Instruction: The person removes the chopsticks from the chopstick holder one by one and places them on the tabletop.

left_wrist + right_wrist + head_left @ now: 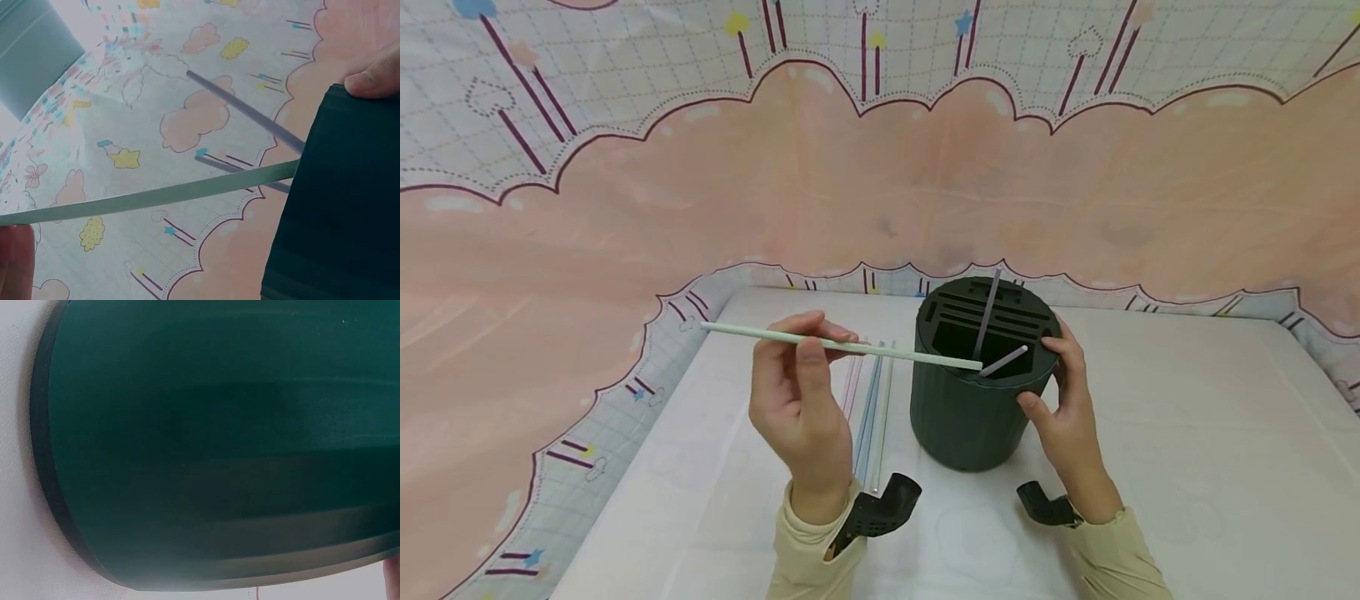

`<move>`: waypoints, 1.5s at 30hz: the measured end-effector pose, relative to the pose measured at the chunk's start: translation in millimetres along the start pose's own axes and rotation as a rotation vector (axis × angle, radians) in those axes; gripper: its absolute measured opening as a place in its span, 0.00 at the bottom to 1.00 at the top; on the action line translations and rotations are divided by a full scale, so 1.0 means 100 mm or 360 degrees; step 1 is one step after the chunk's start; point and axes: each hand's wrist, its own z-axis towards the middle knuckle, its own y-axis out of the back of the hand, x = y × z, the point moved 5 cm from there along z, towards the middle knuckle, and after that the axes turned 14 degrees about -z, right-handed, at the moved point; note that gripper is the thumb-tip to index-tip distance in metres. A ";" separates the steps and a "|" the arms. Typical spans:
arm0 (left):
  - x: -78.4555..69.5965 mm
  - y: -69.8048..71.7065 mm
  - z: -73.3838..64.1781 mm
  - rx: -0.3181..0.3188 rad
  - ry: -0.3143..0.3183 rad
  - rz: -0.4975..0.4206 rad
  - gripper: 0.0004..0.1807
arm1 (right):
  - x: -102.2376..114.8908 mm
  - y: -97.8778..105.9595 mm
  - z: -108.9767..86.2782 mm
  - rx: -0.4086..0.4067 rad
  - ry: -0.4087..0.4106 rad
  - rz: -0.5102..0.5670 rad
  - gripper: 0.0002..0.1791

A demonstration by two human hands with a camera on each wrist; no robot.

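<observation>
My left hand (805,404) pinches a long pale green straw (895,353) between thumb and fingers, holding it nearly level. Its right end overlaps the near rim of a dark green round holder (966,425) with a slotted top. Two purple straws, one steep (988,310) and one leaning right (1006,360), stick out of the holder's large opening. My right hand (1067,417) grips the holder's right side, thumb toward the front and fingers over the rim. In the right wrist view the holder's ribbed wall (219,437) fills most of the frame.
Several loose straws, among them blue ones (867,417), a green one (884,417) and pink ones, lie on the white table (1187,450) left of the holder, partly behind my left hand. A patterned peach cloth (925,183) hangs behind the table.
</observation>
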 end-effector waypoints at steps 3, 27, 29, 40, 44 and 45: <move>-0.01 0.05 0.04 -0.0055 -0.0020 -0.0027 0.13 | 0.05 0.01 0.01 0.0001 -0.0005 -0.0004 0.39; -0.01 0.41 0.23 -0.0288 0.0033 0.0054 0.09 | 0.05 0.00 0.01 -0.0003 0.0026 0.0023 0.40; -0.02 0.39 0.24 -0.0264 0.0078 0.0158 0.09 | 0.05 0.00 0.01 -0.0004 0.0026 0.0021 0.40; 0.49 0.58 0.12 0.0181 0.0367 0.1057 0.11 | 0.04 0.00 0.00 -0.0011 0.0039 0.0027 0.40; 0.73 0.69 0.04 0.0329 0.0434 0.1293 0.11 | 0.04 0.00 0.00 -0.0012 0.0044 0.0019 0.41; 0.78 0.72 0.01 0.0365 0.0459 0.1354 0.11 | 0.04 -0.01 0.00 -0.0013 0.0043 0.0017 0.40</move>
